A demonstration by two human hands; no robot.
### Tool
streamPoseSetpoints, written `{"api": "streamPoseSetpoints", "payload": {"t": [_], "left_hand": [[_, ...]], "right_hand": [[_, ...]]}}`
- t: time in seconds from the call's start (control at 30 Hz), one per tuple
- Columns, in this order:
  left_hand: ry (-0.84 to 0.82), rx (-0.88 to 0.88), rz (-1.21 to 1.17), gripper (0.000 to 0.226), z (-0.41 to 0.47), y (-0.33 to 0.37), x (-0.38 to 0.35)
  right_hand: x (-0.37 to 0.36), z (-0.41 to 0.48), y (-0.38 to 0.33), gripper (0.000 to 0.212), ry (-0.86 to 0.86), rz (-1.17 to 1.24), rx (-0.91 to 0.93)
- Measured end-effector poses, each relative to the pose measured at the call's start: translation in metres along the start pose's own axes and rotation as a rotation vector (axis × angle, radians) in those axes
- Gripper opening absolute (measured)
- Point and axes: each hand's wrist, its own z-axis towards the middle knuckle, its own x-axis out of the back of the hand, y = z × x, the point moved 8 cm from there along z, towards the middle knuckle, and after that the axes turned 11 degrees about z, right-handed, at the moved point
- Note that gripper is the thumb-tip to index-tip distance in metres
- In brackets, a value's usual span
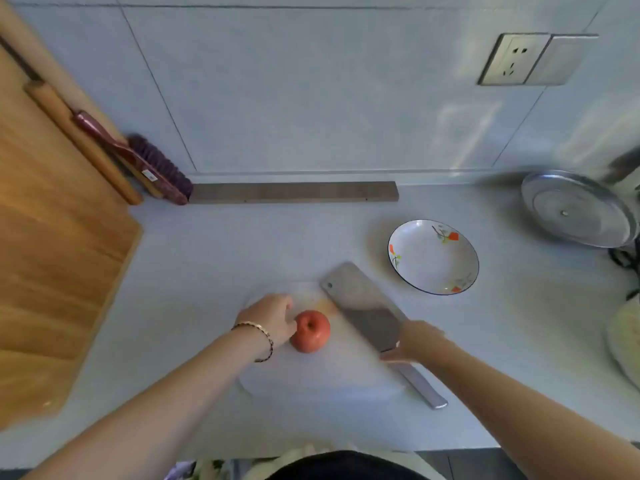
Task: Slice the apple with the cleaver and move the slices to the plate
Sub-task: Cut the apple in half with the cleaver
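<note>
Countertop (194, 258) with a large wooden board (52, 254) along its left edge. At centre, a pale cutting board (329, 375) carries a steel cleaver (360, 303) lying flat; the right hand (419, 341) covers its handle end, grip lost in blur. Beyond the blade sits an empty flowered plate (433, 265). The left hand (270, 318) touches the whole red apple (310, 330), stem dimple up; whether it grips cannot be told.

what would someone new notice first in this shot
The red apple stands out, whole on the pale cutting board at centre, with the left hand against its left side. Just right of it the big cleaver lies diagonally, with the right hand over the spot where blade meets handle. Beyond the blade, to the right, sits an empty flowered plate.
</note>
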Motion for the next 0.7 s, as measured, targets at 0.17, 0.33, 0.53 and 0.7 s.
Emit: {"api": "streamPoseSetpoints", "payload": {"t": [0.17, 0.33, 0.53, 0.7], "left_hand": [[-0.066, 0.013, -0.117, 0.059, 0.001, 0.01, -0.035], [-0.02, 0.038, -0.181, 0.061, 0.005, 0.018, -0.045], [0.082, 0.119, -0.373, 0.059, 0.001, 0.012, -0.046], [0.172, 0.135, -0.558, 0.057, 0.003, 0.016, -0.039]], "right_hand": [[-0.033, -0.002, 0.013, 0.06, -0.075, -0.024, -0.071], [-0.028, -0.001, 0.021, 0.047, -0.014, -0.005, -0.064], [0.018, -0.011, 0.02, 0.011, 0.145, 0.138, -0.024], [0.033, -0.021, 0.014, 0.017, 0.213, 0.492, 0.019]]}}
